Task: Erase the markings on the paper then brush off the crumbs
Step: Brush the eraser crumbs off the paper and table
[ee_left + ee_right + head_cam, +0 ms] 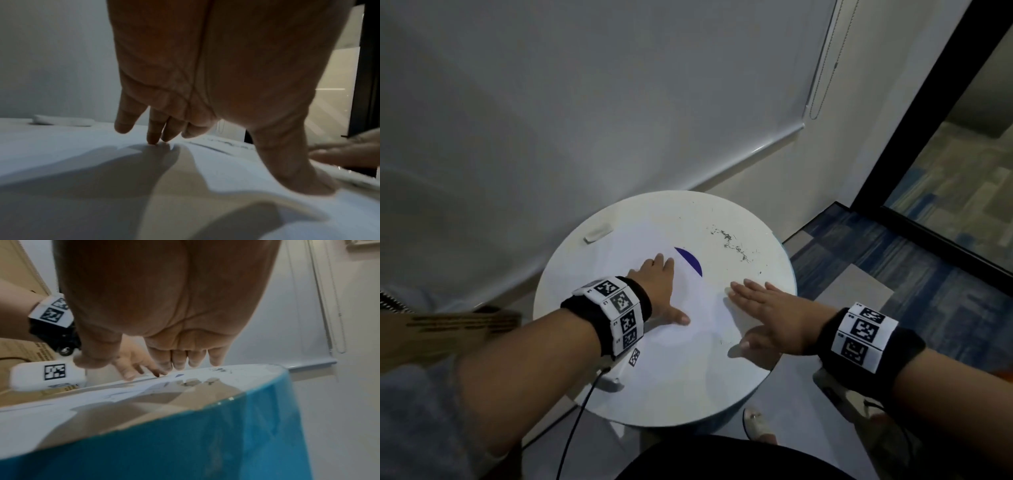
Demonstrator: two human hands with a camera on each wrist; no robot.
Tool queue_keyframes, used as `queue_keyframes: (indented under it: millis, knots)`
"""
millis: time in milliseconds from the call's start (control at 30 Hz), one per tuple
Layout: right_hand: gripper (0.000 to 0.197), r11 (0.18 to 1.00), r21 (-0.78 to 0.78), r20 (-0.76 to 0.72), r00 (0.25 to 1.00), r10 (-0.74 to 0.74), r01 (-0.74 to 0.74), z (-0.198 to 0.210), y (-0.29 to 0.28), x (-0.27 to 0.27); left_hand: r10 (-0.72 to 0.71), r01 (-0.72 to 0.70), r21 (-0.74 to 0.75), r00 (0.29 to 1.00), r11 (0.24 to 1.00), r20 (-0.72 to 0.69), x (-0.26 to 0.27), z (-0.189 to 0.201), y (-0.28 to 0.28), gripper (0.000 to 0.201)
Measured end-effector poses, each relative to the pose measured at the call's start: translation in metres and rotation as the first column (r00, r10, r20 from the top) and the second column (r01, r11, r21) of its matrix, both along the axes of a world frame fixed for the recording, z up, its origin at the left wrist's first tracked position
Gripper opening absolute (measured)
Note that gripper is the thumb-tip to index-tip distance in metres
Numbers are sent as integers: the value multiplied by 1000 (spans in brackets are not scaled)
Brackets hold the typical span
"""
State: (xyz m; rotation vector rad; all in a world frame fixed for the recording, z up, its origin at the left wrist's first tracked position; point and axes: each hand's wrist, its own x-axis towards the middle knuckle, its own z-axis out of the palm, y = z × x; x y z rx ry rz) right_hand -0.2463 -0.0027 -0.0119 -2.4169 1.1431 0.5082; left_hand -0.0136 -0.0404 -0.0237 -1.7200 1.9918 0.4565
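A white sheet of paper (643,246) lies on a round white table (688,394). My left hand (664,284) rests flat on the sheet, fingers (153,129) and thumb touching it. My right hand (760,301) is flat with straight fingers at the sheet's right edge, its fingertips (180,360) just over the tabletop. A dark purple curved shape (690,261) shows beside the paper's far right edge. Grey eraser crumbs (732,243) lie scattered on the table beyond my right hand. A white eraser (597,233) lies at the table's far left rim.
A white device with a black-and-white marker (51,376) sits at the table's near left with a black cable (582,404). The table side is blue (205,434). A wall with a roller blind (619,102) stands behind; a cardboard box (441,329) at left; carpet (893,274) at right.
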Motion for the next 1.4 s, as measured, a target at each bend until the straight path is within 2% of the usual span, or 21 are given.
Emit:
queue_keyframes:
  millis: [100, 167, 233, 333, 400, 467, 567, 667, 767, 833, 933, 1000, 1100, 1167, 1200, 1333, 1400]
  knots:
    - [89, 1000, -11, 1, 1000, -19, 19, 0, 5, -4, -10, 10, 37, 1000, 999, 0, 11, -2, 7, 123]
    - [89, 999, -15, 12, 999, 45, -45, 0, 12, -3, -27, 26, 50, 1000, 998, 6, 15, 0, 8, 123]
    - [88, 982, -21, 52, 981, 188, -187, -3, 22, 1, -40, 40, 36, 999, 999, 7, 16, 3, 10, 123]
    - [84, 911, -2, 63, 909, 412, -413, -11, 30, 6, -51, 51, 14, 999, 999, 10, 16, 9, 9, 122]
    - [86, 908, 2, 25, 908, 418, -418, -16, 22, -2, -77, 76, 34, 997, 997, 9, 15, 12, 12, 123]
    - [90, 933, -26, -20, 933, 359, -359, -18, 5, -14, -114, 113, 89, 993, 990, -1, 12, 12, 19, 125]
    - [98, 939, -126, -14, 947, 321, -320, -23, -11, -24, -130, 128, 167, 992, 978, 0, 4, 6, 34, 133]
    - [94, 888, -152, 70, 892, 447, -433, -27, -5, -19, -77, 81, 159, 997, 984, -29, 1, 1, 38, 134]
    - [90, 825, -129, 35, 829, 558, -550, -31, -6, -19, -30, 42, 163, 997, 986, -76, 4, 3, 41, 126]
    - [85, 861, -167, -28, 875, 483, -480, -32, -20, -25, -32, 47, 169, 995, 984, -94, 8, 7, 42, 118]
    - [91, 911, -218, -11, 934, 357, -350, -31, -41, -32, -21, 45, 172, 990, 984, -140, 15, 12, 39, 101]
    - [98, 905, -195, 24, 920, 391, -379, -29, -39, -28, -4, 33, 133, 978, 991, -209, 20, 12, 34, 85]
    - [97, 863, -109, 46, 865, 500, -493, -24, -12, -7, 16, 16, 106, 958, 994, -286, 25, 12, 30, 67]
    - [93, 830, -138, 94, 827, 554, -540, -33, -2, 1, 27, 9, 114, 951, 993, -307, 28, 14, 31, 64]
    - [92, 833, -155, 93, 832, 548, -531, -39, -4, 2, 20, 17, 118, 951, 993, -307, 29, 15, 31, 63]
    - [115, 931, -218, 51, 949, 312, -294, -41, -40, -2, -23, 64, 137, 959, 988, -282, 34, 17, 30, 59]
    - [118, 934, -230, 21, 958, 286, -274, -35, -44, 1, -44, 86, 153, 965, 985, -260, 34, 17, 31, 61]
